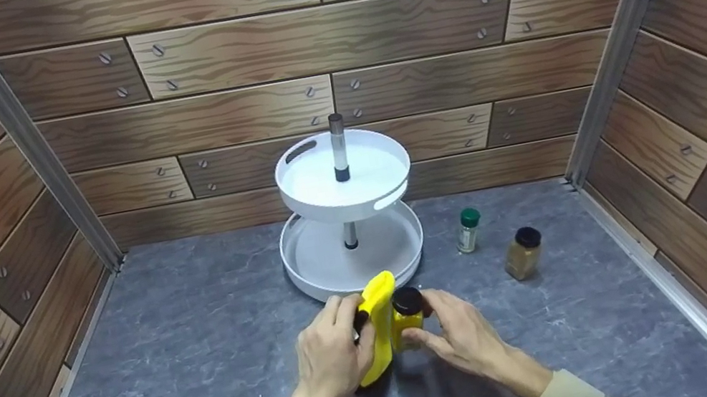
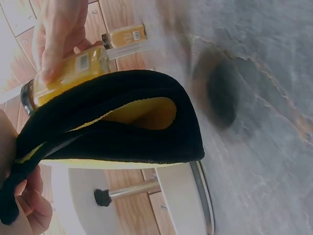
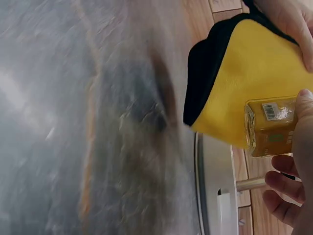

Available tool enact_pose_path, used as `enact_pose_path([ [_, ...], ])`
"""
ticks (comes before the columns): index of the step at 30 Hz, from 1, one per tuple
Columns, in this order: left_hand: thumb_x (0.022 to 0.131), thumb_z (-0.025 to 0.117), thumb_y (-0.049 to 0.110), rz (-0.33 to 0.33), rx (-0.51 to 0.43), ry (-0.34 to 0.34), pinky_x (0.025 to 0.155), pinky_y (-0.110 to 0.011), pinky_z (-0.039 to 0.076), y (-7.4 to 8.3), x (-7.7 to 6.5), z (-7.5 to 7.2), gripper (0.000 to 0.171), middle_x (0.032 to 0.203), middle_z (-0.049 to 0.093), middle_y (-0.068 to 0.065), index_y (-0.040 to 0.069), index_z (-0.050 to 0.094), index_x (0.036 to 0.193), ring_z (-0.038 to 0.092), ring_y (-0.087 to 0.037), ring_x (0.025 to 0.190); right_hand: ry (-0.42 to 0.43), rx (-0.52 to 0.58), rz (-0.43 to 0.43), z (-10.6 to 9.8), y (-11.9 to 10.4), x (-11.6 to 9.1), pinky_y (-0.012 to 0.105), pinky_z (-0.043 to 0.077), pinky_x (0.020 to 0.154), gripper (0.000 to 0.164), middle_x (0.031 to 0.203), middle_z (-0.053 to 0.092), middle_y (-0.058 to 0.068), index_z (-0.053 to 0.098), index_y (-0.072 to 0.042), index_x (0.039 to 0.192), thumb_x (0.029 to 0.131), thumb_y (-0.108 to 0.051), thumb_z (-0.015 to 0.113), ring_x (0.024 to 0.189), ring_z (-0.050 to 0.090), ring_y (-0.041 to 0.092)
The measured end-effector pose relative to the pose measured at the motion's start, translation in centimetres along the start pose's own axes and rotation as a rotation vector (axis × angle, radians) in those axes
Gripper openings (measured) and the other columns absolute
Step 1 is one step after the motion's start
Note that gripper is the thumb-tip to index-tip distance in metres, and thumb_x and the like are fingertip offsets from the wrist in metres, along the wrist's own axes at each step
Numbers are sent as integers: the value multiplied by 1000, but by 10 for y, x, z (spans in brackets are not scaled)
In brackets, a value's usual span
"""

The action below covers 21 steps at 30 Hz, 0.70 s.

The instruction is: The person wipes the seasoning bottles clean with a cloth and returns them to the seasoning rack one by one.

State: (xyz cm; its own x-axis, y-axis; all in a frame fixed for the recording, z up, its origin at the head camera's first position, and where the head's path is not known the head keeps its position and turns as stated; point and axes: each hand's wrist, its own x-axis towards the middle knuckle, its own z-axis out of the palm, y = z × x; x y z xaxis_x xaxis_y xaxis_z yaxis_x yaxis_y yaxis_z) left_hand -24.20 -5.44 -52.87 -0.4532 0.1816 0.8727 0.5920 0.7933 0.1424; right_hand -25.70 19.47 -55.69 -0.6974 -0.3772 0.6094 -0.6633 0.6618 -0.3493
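Observation:
My left hand (image 1: 332,348) grips a folded yellow cloth (image 1: 383,317) with black edging, held up off the tabletop. In the left wrist view the black side of the cloth (image 2: 122,112) shows, folded over in loops. Beside it my right hand (image 1: 461,332) holds a spice jar (image 1: 408,320) with a black lid and yellow contents, between thumb and fingers. A barcode label is visible on the jar (image 3: 271,127) in the right wrist view, where the jar overlaps the cloth's yellow face. Whether jar and cloth touch, I cannot tell.
A white two-tier round tray stand (image 1: 293,267) stands just beyond the hands. To its right are a small green-capped jar (image 1: 467,233) and a black-capped jar with brown contents (image 1: 524,256). Wood-patterned walls (image 1: 325,36) enclose the grey marbled tabletop (image 1: 174,376).

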Motion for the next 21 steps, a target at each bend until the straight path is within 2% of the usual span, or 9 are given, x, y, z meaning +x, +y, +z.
enact_pose_path([
  [3, 81, 86, 15, -5, -23, -9, 51, -25, 53, 3, 2, 1, 29, 85, 66, 3, 14, 74, 107, 58, -10, 61, 28, 57, -11, 2, -2, 3, 23, 55, 69, 43, 104, 77, 3, 71, -9, 133, 101, -37, 83, 82, 64, 5],
  [8, 80, 85, 12, 3, -73, 7, 51, -22, 51, 8, 3, 3, 30, 86, 66, 3, 12, 74, 108, 55, -7, 60, 45, 142, 7, 3, -7, 8, 20, 51, 65, 44, 101, 76, 2, 71, -11, 131, 105, -45, 76, 77, 57, -2],
  [15, 80, 80, 11, 22, -103, 4, 50, -20, 49, 13, -1, 5, 30, 87, 65, 2, 10, 73, 110, 53, -6, 60, 101, 208, -26, 8, -10, 13, 19, 53, 63, 50, 98, 77, 5, 71, -9, 127, 108, -54, 66, 76, 62, 4],
  [21, 82, 81, 12, 17, -150, -34, 51, -18, 47, 15, -6, 4, 31, 87, 63, 3, 11, 73, 111, 49, -3, 59, 149, 315, -32, 7, -9, 15, 27, 58, 61, 49, 102, 82, 7, 72, -6, 130, 109, -49, 69, 81, 68, 5],
])
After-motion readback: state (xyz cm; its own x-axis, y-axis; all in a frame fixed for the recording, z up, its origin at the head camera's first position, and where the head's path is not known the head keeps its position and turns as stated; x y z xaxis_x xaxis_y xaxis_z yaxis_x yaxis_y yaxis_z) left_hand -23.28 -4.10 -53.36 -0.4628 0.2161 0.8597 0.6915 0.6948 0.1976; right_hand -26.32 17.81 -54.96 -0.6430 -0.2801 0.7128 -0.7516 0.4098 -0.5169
